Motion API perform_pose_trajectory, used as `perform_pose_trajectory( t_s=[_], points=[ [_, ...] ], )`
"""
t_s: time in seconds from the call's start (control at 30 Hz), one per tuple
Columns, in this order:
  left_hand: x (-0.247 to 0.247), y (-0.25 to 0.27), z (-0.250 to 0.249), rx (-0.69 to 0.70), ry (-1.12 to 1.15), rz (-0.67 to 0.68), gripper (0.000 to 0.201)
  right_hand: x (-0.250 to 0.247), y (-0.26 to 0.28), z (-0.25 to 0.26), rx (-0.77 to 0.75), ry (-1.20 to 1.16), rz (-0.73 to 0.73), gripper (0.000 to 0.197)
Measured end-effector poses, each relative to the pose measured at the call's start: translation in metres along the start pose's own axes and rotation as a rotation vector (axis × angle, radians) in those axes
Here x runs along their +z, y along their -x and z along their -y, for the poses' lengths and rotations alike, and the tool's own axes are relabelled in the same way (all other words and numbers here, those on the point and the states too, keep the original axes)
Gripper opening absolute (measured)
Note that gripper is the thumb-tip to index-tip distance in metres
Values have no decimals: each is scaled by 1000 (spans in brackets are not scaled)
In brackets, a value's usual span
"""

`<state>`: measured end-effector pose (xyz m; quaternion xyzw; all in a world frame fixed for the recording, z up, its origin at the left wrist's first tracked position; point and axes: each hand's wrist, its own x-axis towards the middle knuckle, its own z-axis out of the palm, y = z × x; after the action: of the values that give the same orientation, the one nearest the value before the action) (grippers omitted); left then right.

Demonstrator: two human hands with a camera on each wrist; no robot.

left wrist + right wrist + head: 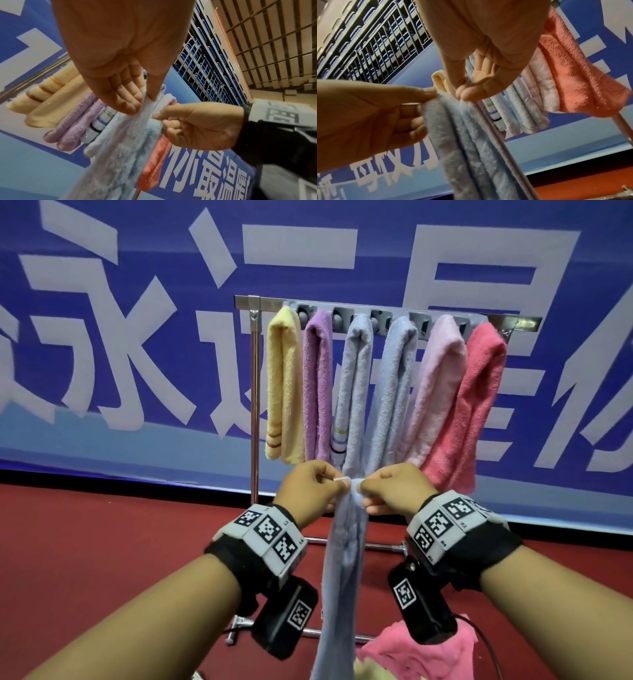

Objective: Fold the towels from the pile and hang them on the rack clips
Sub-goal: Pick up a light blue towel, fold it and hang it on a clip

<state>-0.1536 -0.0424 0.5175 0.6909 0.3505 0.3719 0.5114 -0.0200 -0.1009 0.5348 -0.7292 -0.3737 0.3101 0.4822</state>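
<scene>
A pale blue towel hangs in long folds from both my hands in front of the rack. My left hand pinches its top edge from the left, thumb against forefinger. From the right, my right hand pinches the same top edge. Behind them the rack's grey clip bar holds several folded towels: yellow, purple, two pale blue, light pink and coral. More towels lie in a pile, with a pink one showing at the bottom.
The rack stands on a metal post with chrome feet on a red floor. A blue banner with large white characters fills the wall behind. A cable trails near the pile.
</scene>
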Motion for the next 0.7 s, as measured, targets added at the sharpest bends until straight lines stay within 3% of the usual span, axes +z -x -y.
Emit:
perform_pose_trajectory(
  t_s=[0.13,0.3,0.47,0.57,0.63,0.7],
  points=[
    [4,4,2,-12,-18,17,16,3,1,1,39,-85,123,17],
    [5,8,2,38,-136,-29,10,6,5,0,27,-121,173,19],
    [2,9,3,-14,-80,38,12,7,5,-7,-104,-58,226,12],
    [1,15,-6,-92,96,169,25,5,1,-14,-185,90,151,26],
    [-1,18,-12,-108,123,221,22,6,-1,-19,-229,146,85,20],
    [-6,17,-11,-20,-87,170,20,7,-5,-23,-266,177,47,14]
  ],
)
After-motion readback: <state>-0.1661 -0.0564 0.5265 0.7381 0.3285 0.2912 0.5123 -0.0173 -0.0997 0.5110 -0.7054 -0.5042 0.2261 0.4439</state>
